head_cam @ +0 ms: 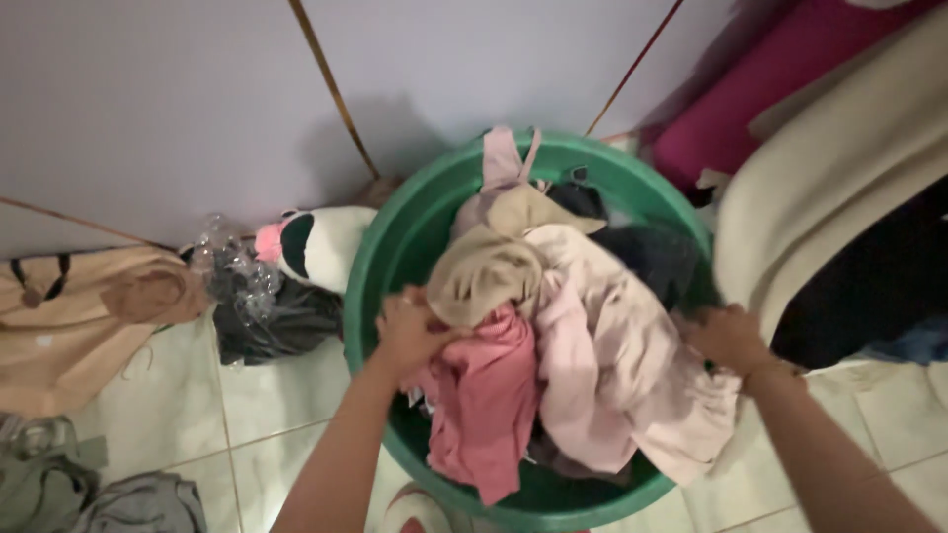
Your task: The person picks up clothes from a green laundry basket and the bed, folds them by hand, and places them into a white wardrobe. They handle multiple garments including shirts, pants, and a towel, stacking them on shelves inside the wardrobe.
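Observation:
A round green plastic basin (390,247) stands on the tiled floor, piled with clothes. On top lie a pale pink garment (602,345), a beige one (484,271) and a darker pink one (484,395). My left hand (407,331) grips the clothes at the basin's left side, fingers closed into the pink and beige cloth. My right hand (729,339) is closed at the right rim, on the edge of the pale pink garment. Dark clothes (652,257) lie at the back of the pile.
A white, black and pink soft toy (316,245) and a dark plastic bag (267,316) lie left of the basin. A tan bag (79,316) and grey cloth (99,494) are at the far left. Cream and magenta fabric (829,158) hangs at the right. A pale wall is behind.

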